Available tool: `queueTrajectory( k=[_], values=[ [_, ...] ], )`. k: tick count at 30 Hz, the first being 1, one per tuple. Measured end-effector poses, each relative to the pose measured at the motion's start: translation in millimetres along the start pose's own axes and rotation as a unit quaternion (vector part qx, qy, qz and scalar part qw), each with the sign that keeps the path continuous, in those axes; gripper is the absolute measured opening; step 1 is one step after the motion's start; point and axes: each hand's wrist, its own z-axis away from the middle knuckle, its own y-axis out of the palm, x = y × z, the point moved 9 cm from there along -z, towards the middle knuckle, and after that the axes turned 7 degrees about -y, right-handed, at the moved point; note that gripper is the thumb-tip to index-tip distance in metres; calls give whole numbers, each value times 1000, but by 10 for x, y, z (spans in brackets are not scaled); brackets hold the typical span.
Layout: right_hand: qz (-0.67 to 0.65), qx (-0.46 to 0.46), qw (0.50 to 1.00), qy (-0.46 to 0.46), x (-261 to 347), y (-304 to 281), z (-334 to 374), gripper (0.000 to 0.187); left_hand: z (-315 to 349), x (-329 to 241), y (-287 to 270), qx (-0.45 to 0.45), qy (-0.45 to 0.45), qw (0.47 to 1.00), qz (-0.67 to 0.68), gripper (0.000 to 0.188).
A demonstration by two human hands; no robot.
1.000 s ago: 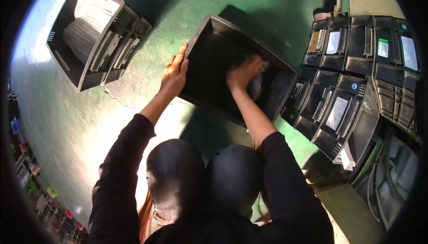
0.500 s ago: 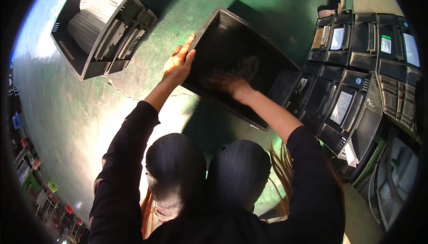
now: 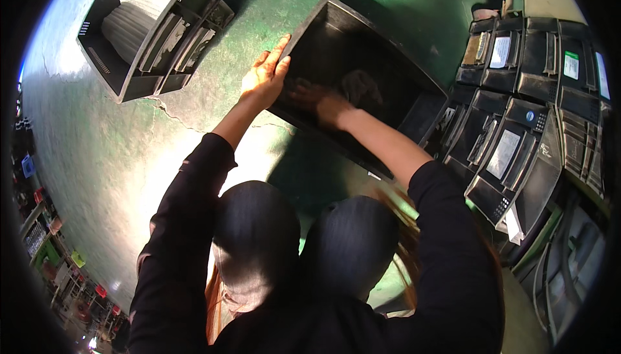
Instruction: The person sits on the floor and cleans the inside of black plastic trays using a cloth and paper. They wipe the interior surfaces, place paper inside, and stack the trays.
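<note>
A black rectangular plastic crate (image 3: 414,118) is tilted in front of my knees, its inside facing me. My left hand (image 3: 264,82) holds the crate's left rim, fingers along the outer side and thumb at the edge. Inside, my right hand (image 3: 326,105) lies toward the bottom with its fingers stretched out; dim light and some motion blur soften them. Beside that hand, a crumpled grey cloth-like piece (image 3: 362,87) rests in the crate, apart from the fingers as far as I can see.
At the upper left, black crates (image 3: 145,85) stand on the green floor (image 3: 388,4), one holding pale ribbed material (image 3: 129,27). Stacked black crates with labels (image 3: 508,150) line the right side, close to my crate's right end. My knees (image 3: 352,244) are below.
My right hand has shifted a little left inside the crate, showing more of the grey piece. The crate and my left hand sit slightly higher in view.
</note>
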Motion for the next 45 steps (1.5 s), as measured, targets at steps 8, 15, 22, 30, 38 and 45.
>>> queueTrajectory(
  k=[8, 15, 22, 30, 38, 45],
  values=[
    [133, -79, 898, 412, -692, -676, 1605, 36, 43, -36, -77, 8, -10, 999, 44, 43],
    [157, -191, 939, 239, -944, -782, 146, 27, 15, -144, -69, -27, 61, 997, 47, 43],
    [190, -16, 902, 386, -1068, -748, 1326, 26, 27, -44, -62, -41, 39, 998, 30, 43],
    [-12, -30, 924, 382, -67, 88, 1168, 25, 58, -149, -2, -35, 73, 996, 23, 39],
    [-70, -84, 963, 245, -159, -163, -266, 42, -25, -119, 29, -50, 90, 994, -38, 42],
    [-15, 40, 968, 248, 203, 78, 1364, 45, -25, -65, 11, -26, 63, 996, -56, 43]
  ],
)
